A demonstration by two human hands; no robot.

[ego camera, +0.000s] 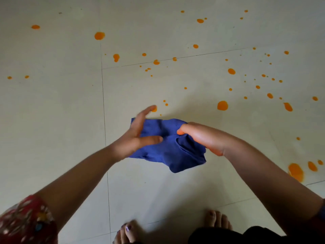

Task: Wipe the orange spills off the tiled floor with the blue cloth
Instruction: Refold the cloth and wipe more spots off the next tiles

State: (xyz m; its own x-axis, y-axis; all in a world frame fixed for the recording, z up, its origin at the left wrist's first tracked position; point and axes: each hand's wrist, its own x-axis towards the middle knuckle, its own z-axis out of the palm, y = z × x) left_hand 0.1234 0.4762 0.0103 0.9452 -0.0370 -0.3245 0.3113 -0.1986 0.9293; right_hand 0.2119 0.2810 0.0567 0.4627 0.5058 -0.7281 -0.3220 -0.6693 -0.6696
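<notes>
1. Bare toes (130, 229) are seen nearest, below the grip.
2. The blue cloth (163, 152) is bunched in the curled fingers of the right hand (202, 138), over the tiled floor (52, 111).
3. Its opposite edge is touched by the left hand (135, 136), whose fingers are straight and spread.
4. Orange spills (222, 105) are scattered beyond and to the right of the grip.

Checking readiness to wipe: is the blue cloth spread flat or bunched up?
Bunched up: the blue cloth shows deep folds and a drooping corner. The right hand grips it, and the left hand touches its side with straight fingers.
</notes>
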